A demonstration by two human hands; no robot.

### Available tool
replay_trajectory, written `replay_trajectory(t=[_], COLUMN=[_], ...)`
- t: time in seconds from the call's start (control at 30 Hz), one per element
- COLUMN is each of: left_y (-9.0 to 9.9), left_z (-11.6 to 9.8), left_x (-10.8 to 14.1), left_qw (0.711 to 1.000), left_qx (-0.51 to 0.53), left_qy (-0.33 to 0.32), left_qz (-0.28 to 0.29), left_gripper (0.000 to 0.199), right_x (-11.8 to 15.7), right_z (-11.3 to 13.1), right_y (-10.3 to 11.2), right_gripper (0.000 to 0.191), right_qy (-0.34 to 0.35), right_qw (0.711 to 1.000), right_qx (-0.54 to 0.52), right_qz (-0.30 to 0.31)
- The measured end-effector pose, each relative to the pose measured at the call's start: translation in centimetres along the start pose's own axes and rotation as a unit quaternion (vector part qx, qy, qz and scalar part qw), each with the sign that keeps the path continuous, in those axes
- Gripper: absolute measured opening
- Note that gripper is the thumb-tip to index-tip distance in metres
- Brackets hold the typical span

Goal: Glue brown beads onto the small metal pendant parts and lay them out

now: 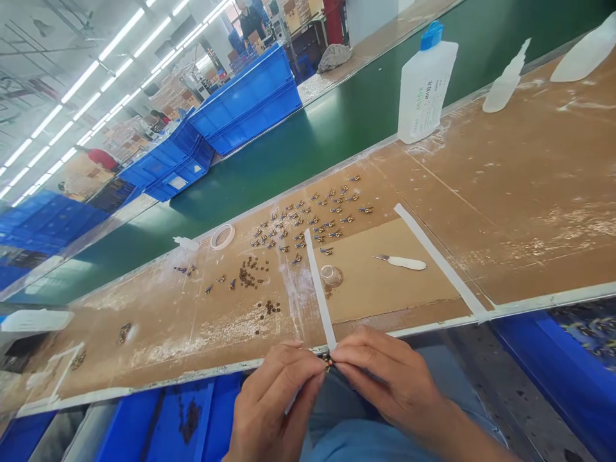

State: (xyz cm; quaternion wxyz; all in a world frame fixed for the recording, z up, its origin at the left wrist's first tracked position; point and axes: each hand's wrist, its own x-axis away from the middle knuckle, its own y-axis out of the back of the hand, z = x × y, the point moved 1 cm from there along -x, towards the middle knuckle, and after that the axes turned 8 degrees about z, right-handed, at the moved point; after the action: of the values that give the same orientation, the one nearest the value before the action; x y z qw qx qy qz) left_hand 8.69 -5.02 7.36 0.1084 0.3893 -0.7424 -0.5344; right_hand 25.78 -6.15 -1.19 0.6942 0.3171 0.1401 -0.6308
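At the table's front edge my left hand (282,401) and my right hand (387,375) meet, fingertips pinched on one small part (328,363) with yellowish and red spots. Fingers cover most of it, so its kind is hidden. Beyond the hands, many small blue-and-gold parts (293,221) lie spread on the brown tabletop. Little dark round pieces (248,274) form a loose pile nearer to me. A small clear cup (331,276) stands beside a white tape strip (317,289). On the cardboard sheet (380,289) rests a white-handled blade tool (407,263).
A roll of tape (222,237) and a small white bottle (187,243) lie toward the back. A large white bottle with blue cap (426,90) and a squeeze bottle (505,80) stand at right. Past the table runs a green conveyor (269,170) bearing blue crates (250,96).
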Motion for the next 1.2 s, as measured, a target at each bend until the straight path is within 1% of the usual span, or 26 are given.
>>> replay_trajectory(t=[0.17,0.33,0.4,0.47,0.53,0.57,0.63,0.7,0.8,0.87,0.97,1.03,1.1,1.13,1.2], left_y=[0.0,-0.1,0.1,0.5,1.0,1.2,1.4,1.2,0.4,-0.3,-1.2,-1.1,-0.5,0.1,1.5], left_z=[-0.5,-0.3,-0.1,0.5,2.0,3.1,6.0,9.5,14.3,16.5,18.1,18.6,18.9,18.9,18.8], left_x=[0.1,0.3,0.5,0.6,0.4,0.1,-0.9,-2.4,-5.0,-6.6,-8.0,-7.9,-6.9,-5.9,-3.3], left_qw=[1.0,0.999,0.999,0.997,0.991,0.986,0.968,0.95,0.931,0.932,0.938,0.941,0.942,0.94,0.932], left_qx=[0.004,0.035,0.048,0.06,0.071,0.078,0.098,0.129,0.17,0.17,0.154,0.138,0.116,0.101,0.071], left_qy=[0.003,0.01,0.021,0.05,0.11,0.15,0.23,0.284,0.322,0.319,0.309,0.307,0.314,0.323,0.35], left_qz=[0.0,0.005,0.008,0.012,0.003,-0.005,-0.026,-0.034,-0.032,-0.031,-0.023,-0.022,-0.031,-0.04,-0.057], left_gripper=[0.019,0.021,0.02,0.019,0.015,0.012,0.007,0.007,0.008,0.007,0.008,0.008,0.007,0.007,0.01], right_x=[0.1,-0.2,-0.4,-0.5,-0.4,-0.4,-0.3,-0.5,-1.0,-1.2,-1.0,-0.8,-0.5,-0.4,-0.3], right_z=[0.2,0.4,0.6,0.5,0.2,-0.1,-1.1,-2.3,-3.8,-4.4,-5.0,-5.1,-5.1,-5.0,-4.7], right_y=[0.1,-0.1,0.1,0.6,1.4,1.9,2.8,3.4,3.8,3.8,3.7,3.6,3.6,3.6,3.7], right_gripper=[0.017,0.016,0.015,0.015,0.017,0.017,0.018,0.018,0.015,0.013,0.012,0.012,0.013,0.014,0.016], right_qy=[0.001,0.005,0.013,0.02,0.013,0.006,-0.009,-0.026,-0.041,-0.034,-0.025,-0.021,-0.03,-0.041,-0.061], right_qw=[1.0,1.0,1.0,0.999,0.995,0.991,0.982,0.975,0.971,0.968,0.962,0.959,0.959,0.959,0.956], right_qx=[0.0,0.0,0.012,0.042,0.095,0.126,0.176,0.195,0.204,0.219,0.245,0.257,0.261,0.261,0.263], right_qz=[0.006,0.014,0.014,0.007,-0.013,-0.031,-0.075,-0.106,-0.114,-0.118,-0.121,-0.114,-0.106,-0.105,-0.111])
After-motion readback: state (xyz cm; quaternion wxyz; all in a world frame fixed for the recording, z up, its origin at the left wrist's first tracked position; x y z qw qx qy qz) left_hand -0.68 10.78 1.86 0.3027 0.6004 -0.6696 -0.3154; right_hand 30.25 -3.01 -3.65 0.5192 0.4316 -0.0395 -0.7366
